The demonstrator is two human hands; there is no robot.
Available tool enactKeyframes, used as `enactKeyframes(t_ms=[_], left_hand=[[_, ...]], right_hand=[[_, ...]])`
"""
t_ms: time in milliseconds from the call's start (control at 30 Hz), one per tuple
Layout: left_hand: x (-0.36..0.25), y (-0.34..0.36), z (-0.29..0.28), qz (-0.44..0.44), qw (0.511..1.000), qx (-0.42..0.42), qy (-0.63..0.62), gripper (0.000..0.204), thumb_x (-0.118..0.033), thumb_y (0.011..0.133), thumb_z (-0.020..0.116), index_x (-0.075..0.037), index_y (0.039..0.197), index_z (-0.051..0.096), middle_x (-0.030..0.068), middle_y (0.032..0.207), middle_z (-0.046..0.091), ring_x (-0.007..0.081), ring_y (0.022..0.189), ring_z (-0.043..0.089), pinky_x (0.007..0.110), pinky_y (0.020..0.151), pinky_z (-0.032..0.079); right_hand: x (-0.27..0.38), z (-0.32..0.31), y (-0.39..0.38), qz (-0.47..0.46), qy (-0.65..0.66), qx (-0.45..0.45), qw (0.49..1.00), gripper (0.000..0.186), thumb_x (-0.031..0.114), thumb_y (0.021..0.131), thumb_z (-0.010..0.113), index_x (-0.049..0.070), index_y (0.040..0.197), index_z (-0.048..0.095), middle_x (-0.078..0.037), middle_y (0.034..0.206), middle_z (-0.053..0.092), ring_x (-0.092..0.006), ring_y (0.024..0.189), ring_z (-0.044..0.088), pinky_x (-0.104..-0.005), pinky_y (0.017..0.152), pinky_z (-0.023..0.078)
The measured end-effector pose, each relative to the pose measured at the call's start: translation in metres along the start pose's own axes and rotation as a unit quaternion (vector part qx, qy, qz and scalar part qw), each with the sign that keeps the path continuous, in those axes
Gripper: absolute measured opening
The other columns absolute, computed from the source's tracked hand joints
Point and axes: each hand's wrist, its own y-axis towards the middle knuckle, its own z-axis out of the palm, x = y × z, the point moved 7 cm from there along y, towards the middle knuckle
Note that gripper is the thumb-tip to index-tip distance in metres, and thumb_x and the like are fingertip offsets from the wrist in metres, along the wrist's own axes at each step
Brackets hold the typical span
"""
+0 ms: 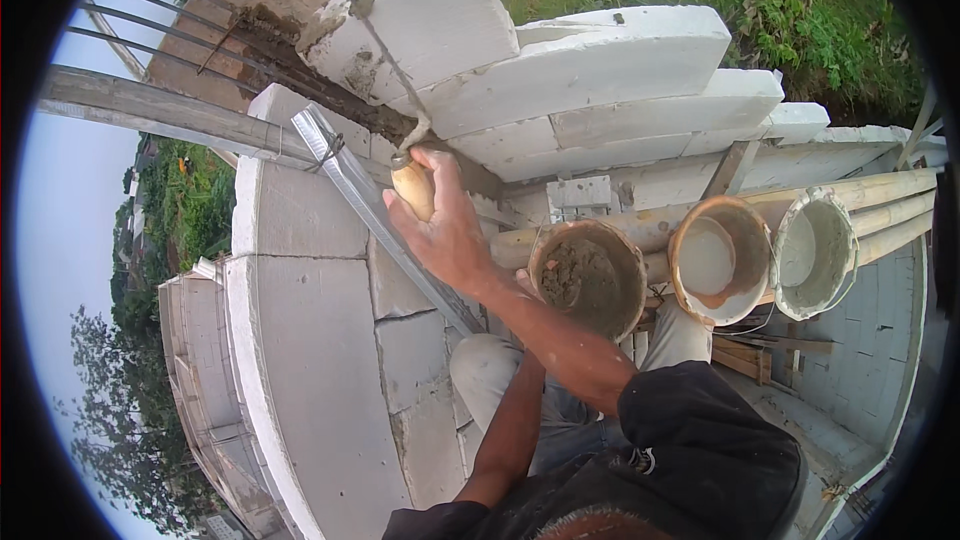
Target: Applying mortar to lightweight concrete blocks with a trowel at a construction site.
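My right hand (pixel 447 230) is closed round the rounded wooden handle of a trowel (pixel 412 188). Its mortar-crusted metal neck points up toward the joint between pale blocks; the blade is hard to make out. Just ahead is a white block (pixel 430 25) set on the wall, with grey mortar smears along its side. My left forearm (pixel 510 430) passes under the right one. Only a sliver of my left hand (pixel 524 281) shows, beside the rim of a bucket of grey mortar (pixel 632 258); its fingers are hidden.
A metal channel (pixel 365 200) leans diagonally left of my hand. Steel rods (pixel 165 20) stick out at upper left. Two more buckets, one brownish (pixel 725 318) and one grey-white (pixel 848 230), stand at right by bamboo poles (pixel 890 215). Block walls (pixel 320 340) surround me.
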Motion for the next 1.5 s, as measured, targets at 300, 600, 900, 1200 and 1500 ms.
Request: enactKeyframes(t_ms=[300,600,900,1200,1500], left_hand=[[-0.076,-0.047,0.015,-0.080,0.994,0.065,-0.040,0.046,-0.042,0.099,0.053,-0.003,0.117,0.068,0.0034,0.102,0.067,0.0115,0.089,0.056,0.028,0.084,0.044],[-0.122,-0.020,0.011,-0.063,0.982,0.164,-0.074,0.046,-0.034,0.091,0.068,0.001,0.120,0.067,0.0023,0.096,0.067,0.0089,0.086,0.057,0.026,0.080,0.045],[-0.123,-0.034,0.037,0.065,0.971,0.227,0.044,0.043,-0.032,0.089,0.071,0.000,0.117,0.069,0.0083,0.103,0.071,0.0140,0.096,0.062,0.028,0.090,0.046],[-0.125,-0.040,0.026,0.034,0.972,0.230,0.017,0.040,-0.029,0.090,0.070,0.002,0.116,0.069,0.0072,0.102,0.069,0.0138,0.093,0.061,0.028,0.086,0.046],[-0.107,-0.032,0.022,0.009,0.981,0.196,0.002,0.040,-0.029,0.091,0.069,0.002,0.116,0.069,0.0021,0.096,0.068,0.0094,0.086,0.057,0.025,0.081,0.046]], right_hand=[[-0.030,-0.223,-0.162,0.182,-0.304,0.103,0.930,0.046,0.027,0.092,0.061,0.000,0.128,0.049,-0.026,0.118,0.061,-0.0418,0.103,0.063,-0.0453,0.091,0.049],[-0.056,-0.259,-0.246,0.200,-0.613,0.212,0.735,0.045,0.023,0.088,0.062,0.007,0.129,0.050,-0.017,0.103,0.062,-0.0368,0.079,0.068,-0.0454,0.067,0.055],[-0.160,-0.184,-0.269,0.195,-0.617,0.315,0.694,0.047,0.008,0.084,0.059,-0.004,0.128,0.048,-0.020,0.105,0.065,-0.0300,0.088,0.070,-0.0402,0.072,0.056],[-0.125,-0.221,-0.190,0.289,-0.580,0.311,0.695,0.030,0.018,0.088,0.057,-0.003,0.109,0.062,-0.020,0.101,0.070,-0.0314,0.101,0.068,-0.0420,0.080,0.056],[-0.187,-0.195,-0.260,0.438,-0.253,0.412,0.758,0.045,0.036,0.093,0.056,0.001,0.121,0.055,-0.016,0.090,0.066,-0.0277,0.066,0.066,-0.0408,0.065,0.054]])
